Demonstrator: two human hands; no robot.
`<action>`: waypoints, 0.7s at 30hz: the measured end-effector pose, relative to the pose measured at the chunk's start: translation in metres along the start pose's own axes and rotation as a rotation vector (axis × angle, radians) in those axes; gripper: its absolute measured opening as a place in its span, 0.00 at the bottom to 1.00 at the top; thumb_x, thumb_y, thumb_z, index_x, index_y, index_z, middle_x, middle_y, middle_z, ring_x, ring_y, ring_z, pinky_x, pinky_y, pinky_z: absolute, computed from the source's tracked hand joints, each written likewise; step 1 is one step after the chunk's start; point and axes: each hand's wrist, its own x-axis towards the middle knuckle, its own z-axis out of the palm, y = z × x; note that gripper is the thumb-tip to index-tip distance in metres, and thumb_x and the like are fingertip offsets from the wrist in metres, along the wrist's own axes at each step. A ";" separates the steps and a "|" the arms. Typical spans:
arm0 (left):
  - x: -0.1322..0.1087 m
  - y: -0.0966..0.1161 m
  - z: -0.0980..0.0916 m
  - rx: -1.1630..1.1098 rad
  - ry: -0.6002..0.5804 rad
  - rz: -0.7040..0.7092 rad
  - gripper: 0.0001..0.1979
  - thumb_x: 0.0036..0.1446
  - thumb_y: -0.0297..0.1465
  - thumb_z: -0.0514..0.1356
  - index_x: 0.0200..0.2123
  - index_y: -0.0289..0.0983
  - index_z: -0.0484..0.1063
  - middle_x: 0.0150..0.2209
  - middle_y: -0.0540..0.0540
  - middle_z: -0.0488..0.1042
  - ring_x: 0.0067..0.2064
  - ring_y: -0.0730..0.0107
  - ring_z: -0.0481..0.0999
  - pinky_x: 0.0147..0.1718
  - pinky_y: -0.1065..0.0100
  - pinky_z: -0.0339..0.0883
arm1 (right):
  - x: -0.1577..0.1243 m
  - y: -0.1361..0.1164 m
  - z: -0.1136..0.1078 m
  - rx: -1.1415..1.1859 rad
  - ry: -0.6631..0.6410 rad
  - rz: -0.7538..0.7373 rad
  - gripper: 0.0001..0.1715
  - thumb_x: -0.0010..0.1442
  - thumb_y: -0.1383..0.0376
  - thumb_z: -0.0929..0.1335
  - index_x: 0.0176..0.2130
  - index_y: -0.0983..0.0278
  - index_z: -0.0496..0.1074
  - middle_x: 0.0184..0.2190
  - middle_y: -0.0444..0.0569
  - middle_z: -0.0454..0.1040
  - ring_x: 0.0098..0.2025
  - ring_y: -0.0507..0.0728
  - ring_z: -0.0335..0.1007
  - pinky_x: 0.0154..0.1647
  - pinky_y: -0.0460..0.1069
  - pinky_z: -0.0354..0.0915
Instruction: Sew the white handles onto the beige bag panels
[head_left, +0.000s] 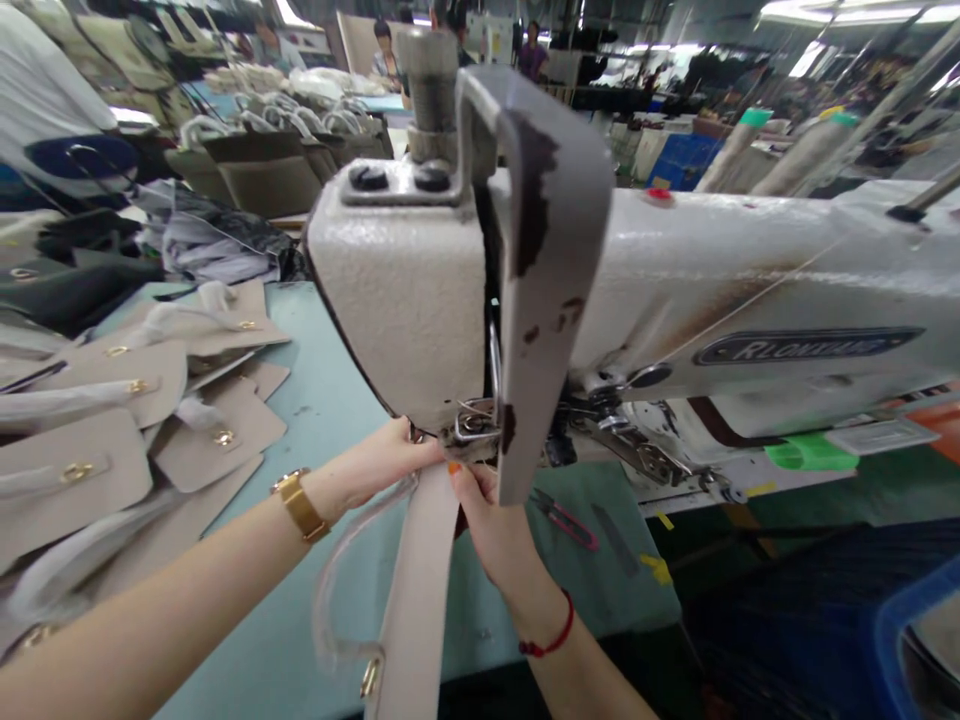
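Note:
A pale beige strip [420, 590] with a clear-wrapped handle [326, 600] and a gold ring runs up to the needle area of a white sewing machine [397, 290]. My left hand [401, 455], a gold watch on its wrist, is closed on the strip's left edge near its upper end, its fingertips partly hidden by the machine head. On the opposite edge my right hand [491, 515], with a red bracelet at the wrist, pinches the strip, thumb on top. The machine's grey bracket covers part of those fingers. The strip's far end is out of sight under the head.
Beige panels [217, 430] with gold fittings lie piled on the left of the pale green table [315, 400]. Pink-handled snips [566, 520] rest right of my right hand. Behind are dark bags [262, 170] and people; a blue bin [885, 620] stands lower right.

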 end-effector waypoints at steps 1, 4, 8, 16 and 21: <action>-0.002 0.002 0.003 -0.024 0.016 0.008 0.20 0.46 0.41 0.65 0.43 0.40 0.78 0.43 0.47 0.80 0.49 0.54 0.75 0.54 0.58 0.66 | 0.000 -0.001 -0.002 -0.004 -0.005 0.001 0.23 0.61 0.54 0.61 0.22 0.65 0.60 0.18 0.42 0.59 0.21 0.48 0.54 0.21 0.43 0.49; -0.004 -0.001 0.011 -0.111 0.052 0.010 0.18 0.49 0.36 0.65 0.45 0.40 0.76 0.43 0.49 0.80 0.46 0.58 0.76 0.51 0.61 0.67 | -0.001 -0.006 -0.008 -0.040 -0.004 -0.002 0.23 0.61 0.54 0.61 0.22 0.66 0.60 0.19 0.42 0.59 0.22 0.48 0.55 0.21 0.43 0.49; -0.003 -0.016 0.013 -0.171 0.043 -0.032 0.15 0.51 0.34 0.64 0.44 0.39 0.76 0.41 0.50 0.80 0.46 0.61 0.76 0.48 0.65 0.68 | -0.001 -0.014 -0.013 -0.097 -0.003 -0.010 0.22 0.60 0.55 0.61 0.21 0.66 0.60 0.18 0.42 0.57 0.22 0.47 0.54 0.22 0.42 0.49; 0.004 -0.025 0.002 -0.083 -0.004 -0.038 0.14 0.49 0.41 0.65 0.33 0.36 0.78 0.34 0.47 0.80 0.40 0.60 0.75 0.39 0.64 0.70 | -0.001 -0.014 -0.013 -0.179 -0.022 -0.018 0.25 0.61 0.52 0.61 0.22 0.66 0.60 0.18 0.41 0.55 0.22 0.47 0.51 0.22 0.43 0.46; 0.001 -0.021 0.006 -0.186 0.010 -0.039 0.12 0.47 0.37 0.66 0.34 0.37 0.78 0.34 0.49 0.80 0.36 0.65 0.75 0.39 0.67 0.70 | -0.001 -0.012 -0.013 -0.172 -0.030 -0.043 0.24 0.62 0.54 0.61 0.21 0.66 0.58 0.18 0.40 0.54 0.22 0.47 0.49 0.22 0.43 0.46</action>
